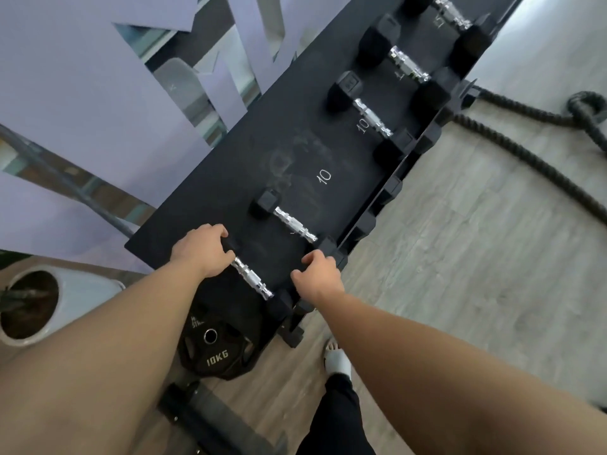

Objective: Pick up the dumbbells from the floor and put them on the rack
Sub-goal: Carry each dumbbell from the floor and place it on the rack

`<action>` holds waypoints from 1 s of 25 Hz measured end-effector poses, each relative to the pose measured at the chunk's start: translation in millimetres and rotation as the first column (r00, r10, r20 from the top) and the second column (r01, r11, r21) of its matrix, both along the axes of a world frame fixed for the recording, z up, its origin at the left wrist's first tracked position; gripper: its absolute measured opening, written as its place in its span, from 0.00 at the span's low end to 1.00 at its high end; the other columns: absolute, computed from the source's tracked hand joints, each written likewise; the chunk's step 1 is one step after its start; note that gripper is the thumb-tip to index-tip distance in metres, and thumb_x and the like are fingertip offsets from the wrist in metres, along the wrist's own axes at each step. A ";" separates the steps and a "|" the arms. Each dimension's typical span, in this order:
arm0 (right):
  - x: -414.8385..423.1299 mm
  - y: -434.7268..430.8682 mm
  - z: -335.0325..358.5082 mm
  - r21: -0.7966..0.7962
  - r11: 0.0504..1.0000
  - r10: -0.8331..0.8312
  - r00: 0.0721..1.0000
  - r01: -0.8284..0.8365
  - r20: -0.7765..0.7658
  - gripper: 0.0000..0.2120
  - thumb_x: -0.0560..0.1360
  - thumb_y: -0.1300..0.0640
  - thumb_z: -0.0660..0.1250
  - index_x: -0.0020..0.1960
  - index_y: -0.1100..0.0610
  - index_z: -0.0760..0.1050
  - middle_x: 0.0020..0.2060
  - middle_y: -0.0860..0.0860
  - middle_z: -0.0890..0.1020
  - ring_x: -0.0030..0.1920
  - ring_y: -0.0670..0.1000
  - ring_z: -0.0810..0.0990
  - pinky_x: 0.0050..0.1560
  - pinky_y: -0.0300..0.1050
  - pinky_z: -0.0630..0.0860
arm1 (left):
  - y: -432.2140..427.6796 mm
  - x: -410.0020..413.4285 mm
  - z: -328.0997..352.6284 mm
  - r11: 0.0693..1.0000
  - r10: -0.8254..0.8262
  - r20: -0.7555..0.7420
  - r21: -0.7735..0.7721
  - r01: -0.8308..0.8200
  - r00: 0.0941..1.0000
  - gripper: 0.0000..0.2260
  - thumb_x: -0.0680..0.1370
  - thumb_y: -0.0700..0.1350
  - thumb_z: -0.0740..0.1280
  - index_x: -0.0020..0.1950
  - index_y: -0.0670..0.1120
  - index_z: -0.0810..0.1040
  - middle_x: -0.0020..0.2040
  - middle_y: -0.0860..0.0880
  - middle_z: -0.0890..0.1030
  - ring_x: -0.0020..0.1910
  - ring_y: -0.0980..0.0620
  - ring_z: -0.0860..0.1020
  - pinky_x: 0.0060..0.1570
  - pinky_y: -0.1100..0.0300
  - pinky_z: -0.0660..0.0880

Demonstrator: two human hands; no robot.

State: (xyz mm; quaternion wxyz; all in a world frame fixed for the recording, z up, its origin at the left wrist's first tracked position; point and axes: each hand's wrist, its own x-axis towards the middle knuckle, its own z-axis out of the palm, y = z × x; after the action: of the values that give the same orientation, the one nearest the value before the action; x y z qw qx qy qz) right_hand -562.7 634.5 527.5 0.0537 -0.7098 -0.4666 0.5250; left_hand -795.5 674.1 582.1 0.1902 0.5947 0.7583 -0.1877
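A black rack shelf (249,159) runs from lower left to upper right. On its near end lies a small dumbbell (251,279) with a chrome handle and black hex heads. My left hand (202,249) curls over that dumbbell's far head. My right hand (317,274) rests at the shelf's front edge beside the near head, fingers bent; I cannot tell whether it grips anything. A second small dumbbell (292,223) lies just beyond. Further up the shelf sit a 10-marked dumbbell (372,118) and two bigger ones (409,64).
A 10KG weight plate (215,351) leans under the rack's near end. A white plant pot (42,303) stands at the left. A thick battle rope (532,152) lies on the wooden floor at the right. My foot (336,356) is by the rack's base.
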 end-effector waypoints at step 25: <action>730.0 -152.4 169.1 0.279 0.958 -0.218 0.812 0.071 0.541 0.16 0.76 0.47 0.65 0.62 0.49 0.77 0.61 0.51 0.81 0.62 0.56 0.78 0.61 0.52 0.75 | -42.8 687.8 144.3 0.744 -0.660 0.280 0.120 0.657 0.697 0.08 0.73 0.59 0.71 0.47 0.57 0.81 0.44 0.61 0.83 0.44 0.62 0.80 0.46 0.60 0.76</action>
State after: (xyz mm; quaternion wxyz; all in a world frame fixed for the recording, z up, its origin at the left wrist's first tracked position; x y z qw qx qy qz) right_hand 167.3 482.1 696.6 0.0404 -0.8548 -0.4669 0.2232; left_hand -107.7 631.3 726.4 0.2218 0.8489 0.4574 -0.1450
